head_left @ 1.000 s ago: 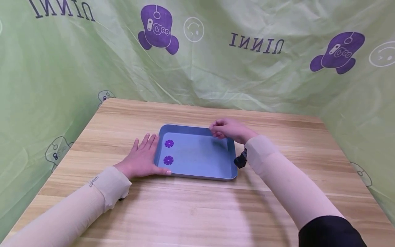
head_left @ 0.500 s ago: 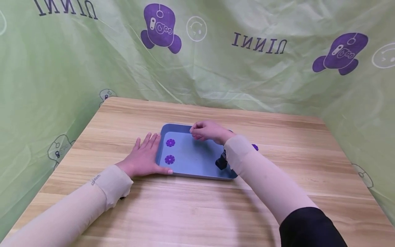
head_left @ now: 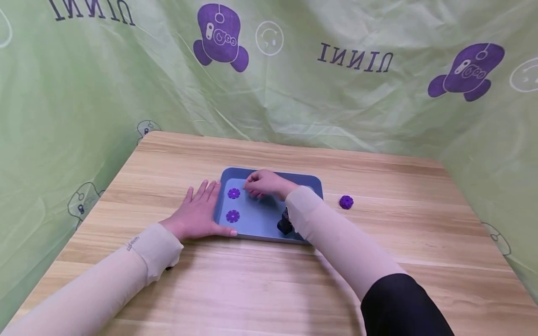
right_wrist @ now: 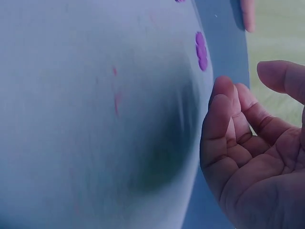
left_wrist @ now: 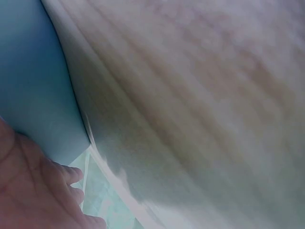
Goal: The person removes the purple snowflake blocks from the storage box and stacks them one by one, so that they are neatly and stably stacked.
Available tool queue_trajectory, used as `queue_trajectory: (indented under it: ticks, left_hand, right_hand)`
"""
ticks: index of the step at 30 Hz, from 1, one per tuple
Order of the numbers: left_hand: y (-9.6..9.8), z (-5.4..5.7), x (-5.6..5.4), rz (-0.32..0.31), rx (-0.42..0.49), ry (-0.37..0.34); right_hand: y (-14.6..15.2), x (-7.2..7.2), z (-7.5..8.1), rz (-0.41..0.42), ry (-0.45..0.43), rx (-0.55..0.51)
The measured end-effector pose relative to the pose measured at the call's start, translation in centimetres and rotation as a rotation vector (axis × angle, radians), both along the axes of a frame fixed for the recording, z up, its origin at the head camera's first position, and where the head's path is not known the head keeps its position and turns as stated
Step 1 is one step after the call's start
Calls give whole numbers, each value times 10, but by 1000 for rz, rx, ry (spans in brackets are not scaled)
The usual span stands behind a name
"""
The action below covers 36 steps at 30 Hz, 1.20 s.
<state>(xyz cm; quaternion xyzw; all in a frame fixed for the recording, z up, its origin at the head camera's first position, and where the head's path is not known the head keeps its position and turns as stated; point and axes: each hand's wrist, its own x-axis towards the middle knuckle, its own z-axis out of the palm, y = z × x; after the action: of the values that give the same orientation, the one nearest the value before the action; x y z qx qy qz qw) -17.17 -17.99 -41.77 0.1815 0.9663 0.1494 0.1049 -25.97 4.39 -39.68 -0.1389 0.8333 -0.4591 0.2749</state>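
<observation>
A shallow blue tray (head_left: 260,227) lies on the wooden table. Two flat purple snowflake building discs, an upper one (head_left: 233,193) and a lower one (head_left: 233,216), lie at its left end. My left hand (head_left: 197,214) has its fingers spread along the tray's left edge and its thumb at the front rim. Over the tray, my right hand (head_left: 265,184) is just right of the upper disc. The right wrist view shows this right hand (right_wrist: 257,152) with loosely bent fingers, its thumb apart from them and nothing between. A purple disc (right_wrist: 201,51) appears beyond the fingertips.
On the table, right of the tray, sits a rounded purple cluster of notched pieces (head_left: 346,202). Bare wooden tabletop (head_left: 260,289) extends in front of the tray. A green printed cloth (head_left: 294,102) hangs behind and beside the table.
My right hand has moved left over the tray, from its back right corner to near the upper disc. The purple cluster has come out from behind my right arm. My left hand stays at the tray.
</observation>
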Motion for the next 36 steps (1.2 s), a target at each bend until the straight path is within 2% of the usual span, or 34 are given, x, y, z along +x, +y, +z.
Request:
queue_trajectory:
  ticks: [3,10,18,21,36]
  left_hand:
    - [-1,0,-1,-2,4,5]
    - [0,-1,-3,-9,7,2]
    - [0,1,-3,-7,12,4]
    - [0,0,-2,-6,19,8]
    - [-1,0,0,-2,19,7]
  right_hand:
    - [-10,0,-5,-9,2,0]
    - [-21,1,-14,-86,35,42]
    - [-32,3,-15,-42,188,213]
    - [-35,5,-16,-29,220,239]
    - [-34,5,-17,0,257,249]
